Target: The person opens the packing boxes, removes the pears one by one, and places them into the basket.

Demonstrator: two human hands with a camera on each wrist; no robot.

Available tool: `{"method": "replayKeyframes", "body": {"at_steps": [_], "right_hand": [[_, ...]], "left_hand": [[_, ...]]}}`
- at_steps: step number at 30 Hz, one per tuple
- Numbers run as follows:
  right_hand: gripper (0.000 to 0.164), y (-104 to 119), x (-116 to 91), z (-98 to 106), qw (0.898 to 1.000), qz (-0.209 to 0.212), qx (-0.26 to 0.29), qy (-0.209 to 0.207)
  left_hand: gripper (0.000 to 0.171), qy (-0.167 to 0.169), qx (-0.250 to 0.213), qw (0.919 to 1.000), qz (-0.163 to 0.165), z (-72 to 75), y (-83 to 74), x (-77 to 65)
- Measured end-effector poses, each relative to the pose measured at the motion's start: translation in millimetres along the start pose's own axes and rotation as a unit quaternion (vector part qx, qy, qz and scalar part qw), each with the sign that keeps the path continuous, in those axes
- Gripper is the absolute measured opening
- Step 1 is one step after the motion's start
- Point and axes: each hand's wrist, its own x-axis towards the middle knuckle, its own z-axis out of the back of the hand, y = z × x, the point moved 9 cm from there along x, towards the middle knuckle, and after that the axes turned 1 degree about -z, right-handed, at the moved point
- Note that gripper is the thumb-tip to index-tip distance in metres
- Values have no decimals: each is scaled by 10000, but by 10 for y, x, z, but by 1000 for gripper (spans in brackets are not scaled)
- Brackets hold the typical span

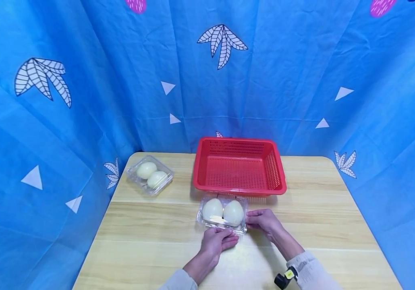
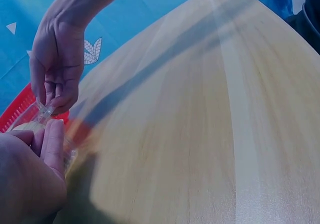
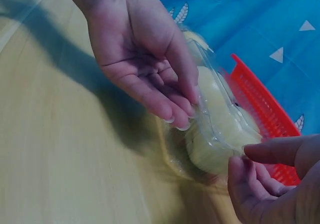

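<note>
In the head view a clear plastic clamshell box (image 1: 207, 224) lies on the table just in front of the red basket, with two pale, egg-shaped pieces (image 1: 233, 212) inside. My left hand (image 1: 215, 245) holds its near edge, thumb along the rim and the other fingers lower down. At the box's right end, my right hand (image 1: 265, 222) pinches the rim between thumb and fingers. The right wrist view shows both hands close together on the box's seam, the pale pieces (image 3: 220, 129) behind the clear wall. Part of the box is hidden by the hands in the left wrist view.
The red plastic basket (image 1: 196, 169) stands at the back middle of the wooden table (image 1: 149, 245). A second clear box (image 1: 169, 177) with two similar pale pieces lies at the back left. Blue patterned curtains (image 1: 283, 60) hang round the back and sides.
</note>
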Motion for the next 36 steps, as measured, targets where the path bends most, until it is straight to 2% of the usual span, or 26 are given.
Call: {"method": "replayKeyframes", "body": {"at_steps": [5, 13, 23, 36], "right_hand": [[34, -23, -6, -5, 10000, 14, -34, -23], [26, -15, -1, -84, 9983, 155, -420, 380], [19, 40, -2, -97, 9936, 227, -1072, 262], [16, 58, 31, -90, 9912, 237, -1263, 328]], "left_hand": [[28, 1, -27, 10000, -29, -24, -3, 3], [26, -41, -107, 9999, -25, -17, -1, -6], [28, -48, -216, 9997, -73, -46, -8, -9], [24, -102, -334, 9993, -135, -70, -2, 15]]}}
